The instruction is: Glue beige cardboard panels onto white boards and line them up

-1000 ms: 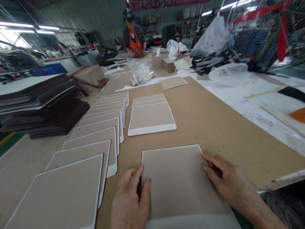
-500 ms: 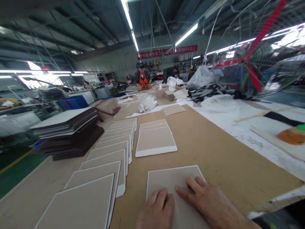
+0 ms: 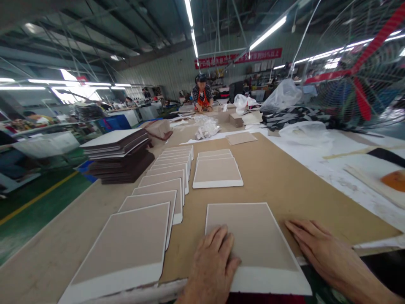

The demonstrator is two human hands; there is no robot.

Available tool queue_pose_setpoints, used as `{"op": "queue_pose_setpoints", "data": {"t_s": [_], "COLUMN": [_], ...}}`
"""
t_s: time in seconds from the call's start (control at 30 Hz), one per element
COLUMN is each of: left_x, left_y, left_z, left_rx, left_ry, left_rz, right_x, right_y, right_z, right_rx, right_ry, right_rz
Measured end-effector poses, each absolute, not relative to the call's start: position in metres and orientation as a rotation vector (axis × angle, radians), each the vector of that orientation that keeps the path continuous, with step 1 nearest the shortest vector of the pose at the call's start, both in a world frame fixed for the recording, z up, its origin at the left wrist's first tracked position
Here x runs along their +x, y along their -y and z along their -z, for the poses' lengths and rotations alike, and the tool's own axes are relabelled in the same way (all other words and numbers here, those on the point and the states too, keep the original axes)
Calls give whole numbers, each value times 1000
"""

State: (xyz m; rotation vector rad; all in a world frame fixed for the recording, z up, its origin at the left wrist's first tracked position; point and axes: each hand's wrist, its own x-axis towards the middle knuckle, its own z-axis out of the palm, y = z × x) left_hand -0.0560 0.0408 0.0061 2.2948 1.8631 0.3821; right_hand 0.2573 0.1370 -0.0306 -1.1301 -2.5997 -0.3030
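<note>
Directly in front of me lies a flat beige panel (image 3: 253, 240) with a thin white border and a wider white band along its near edge. My left hand (image 3: 215, 257) rests on the panel's left side, palm down, fingers stretched out. Just right of the panel, my right hand (image 3: 319, 245) lies flat on the brown table covering with its fingers extended, apart from the panel. To the left runs an overlapping row of similar panels (image 3: 126, 240). Farther ahead is a small overlapping group of matching panels (image 3: 218, 172).
A tall stack of dark and white sheets (image 3: 120, 156) stands at the table's left edge. Crumpled clear plastic (image 3: 207, 126) and a loose beige piece (image 3: 241, 138) lie farther back. A large red-bladed fan (image 3: 360, 76) is at right. A co-worker (image 3: 202, 95) stands at the far end.
My right hand has moved right, off the panel and onto the table. My left hand stays on the panel's left side. The view has shifted, showing more of the near table edge.
</note>
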Motion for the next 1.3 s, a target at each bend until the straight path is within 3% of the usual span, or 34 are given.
{"op": "queue_pose_setpoints", "data": {"t_s": [0.13, 0.23, 0.43, 0.57, 0.77, 0.97, 1.3], "left_x": [-68, -76, -82, -81, -74, -97, -126], "left_y": [-22, -18, -25, -29, -39, -92, -168], "left_z": [6, 20, 25, 8, -48, -100, -63], "left_rx": [2576, 2747, 3019, 3184, 3183, 2947, 2390], "left_ry": [-1617, -1523, -1614, -1548, -1465, -1653, -1782], "left_rz": [-356, -295, -321, -422, -373, -74, 293], "right_x": [252, 231, 213, 217, 206, 163, 101], "right_y": [-89, -68, -79, -89, -99, -186, -329], "right_z": [40, 48, 42, 20, -37, -84, -15], "right_rx": [-1003, -1216, -1457, -1405, -1187, -907, -1446], "right_ry": [2497, 2224, 1378, 886, 849, 1327, 2162], "right_rz": [125, -123, -1086, -1467, -1787, -1631, -652]}}
